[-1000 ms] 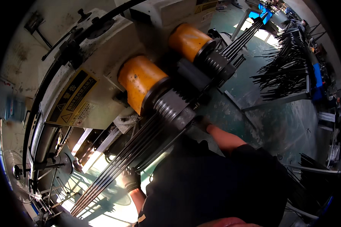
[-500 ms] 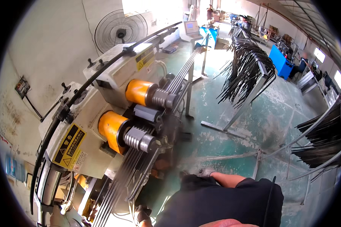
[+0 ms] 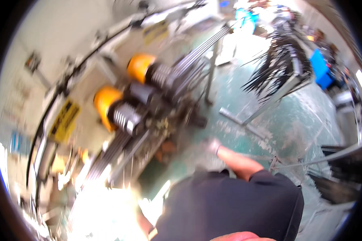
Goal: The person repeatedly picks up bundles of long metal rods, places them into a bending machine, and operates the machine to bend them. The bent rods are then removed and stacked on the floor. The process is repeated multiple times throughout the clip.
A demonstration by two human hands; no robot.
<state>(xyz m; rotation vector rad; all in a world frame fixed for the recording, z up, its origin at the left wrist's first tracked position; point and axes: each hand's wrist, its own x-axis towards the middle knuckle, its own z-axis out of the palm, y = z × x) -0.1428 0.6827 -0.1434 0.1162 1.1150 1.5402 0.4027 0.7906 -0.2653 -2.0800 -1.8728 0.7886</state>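
My right hand, apparently in a pale glove, reaches out ahead of my dark shirt over the floor. Motion smears its fingers, and I see nothing clearly in it. At lower left, my left hand is mostly lost in white glare beside the machine, so its fingers and anything in them are hidden. Closest to both hands is a machine with two orange roller housings and ridged metal rollers. Long thin metal rods run through it.
A metal stand holds a thick bunch of dark rods to the right. More dark rods lie on a rack at far right. A curved black rail passes along the machine. Blue equipment stands farther back.
The view has shifted and blurred. My right hand has moved from close against my body to farther forward. Bright glare now covers the lower left around my left hand.
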